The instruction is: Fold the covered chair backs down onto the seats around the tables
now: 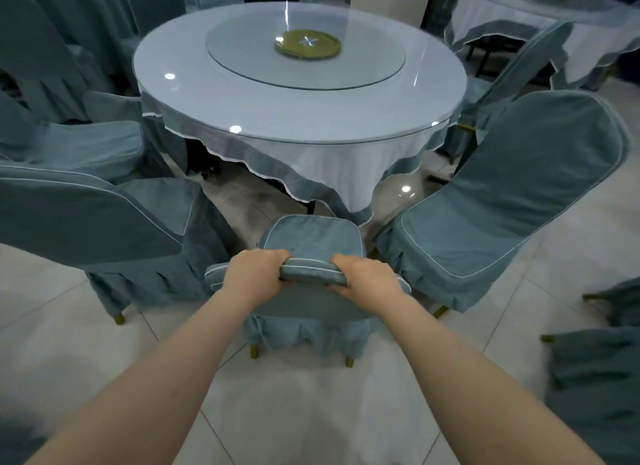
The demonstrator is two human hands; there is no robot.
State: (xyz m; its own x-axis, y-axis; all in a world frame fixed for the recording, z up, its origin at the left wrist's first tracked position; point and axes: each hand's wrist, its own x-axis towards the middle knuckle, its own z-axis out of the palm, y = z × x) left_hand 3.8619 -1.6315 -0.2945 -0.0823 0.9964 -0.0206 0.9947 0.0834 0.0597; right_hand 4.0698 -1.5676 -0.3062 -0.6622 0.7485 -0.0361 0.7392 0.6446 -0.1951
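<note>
Teal chair back (313, 278), facing the bench (194, 94); left hand (258, 270) and right hand (363, 280) both curled over its top edge. Risk: grip may slip on loose cloth, or knuckles get pinched against seat (311, 234).

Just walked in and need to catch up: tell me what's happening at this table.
A person stands behind a covered chair facing the round table. The left hand and the right hand both grip the top edge of the chair back. Its seat shows in front of the back, so this one is not yet folded down. The chair to the right also has its back up.
</note>
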